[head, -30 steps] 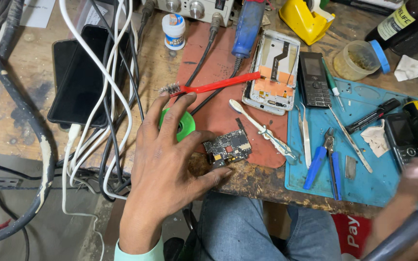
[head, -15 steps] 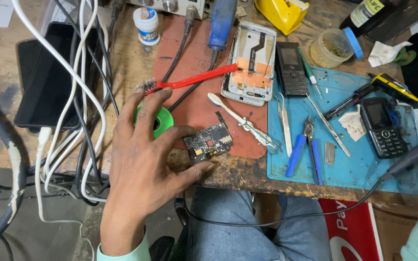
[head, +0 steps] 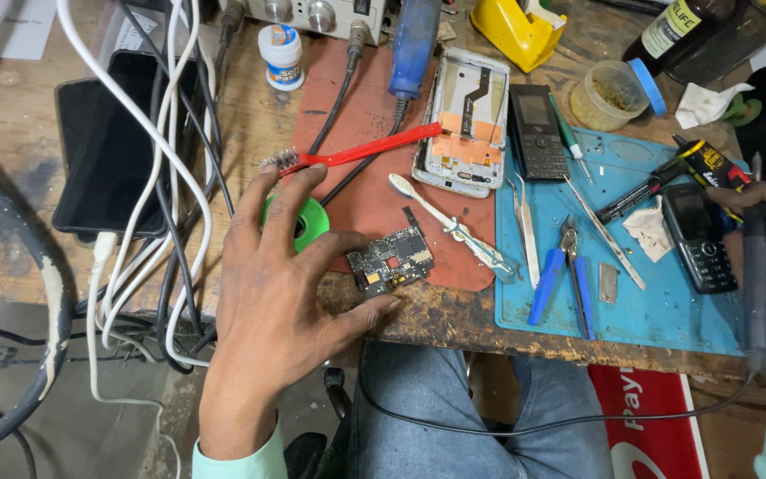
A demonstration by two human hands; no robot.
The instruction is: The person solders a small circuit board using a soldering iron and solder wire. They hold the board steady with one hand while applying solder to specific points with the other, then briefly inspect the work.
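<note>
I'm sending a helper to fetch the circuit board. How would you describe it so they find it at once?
Look at the red mat on the workbench. At its near edge, by the left hand, lies the circuit board, between thumb and forefinger. It is the only small dark board studded with chips; the white brush lies beside it.

Your path to the circuit board [head: 390, 260] is open from the right; white toothbrush [head: 450, 224] and red brush [head: 356, 156] hem it above.

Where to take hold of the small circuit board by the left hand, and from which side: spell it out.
Take the circuit board by its two long bare edges, pinching from above. It lies flat on the red mat, tilted, with components covering its face, so only the thin edges suit a grip. The left hand already brackets it with index finger and thumb.
</note>
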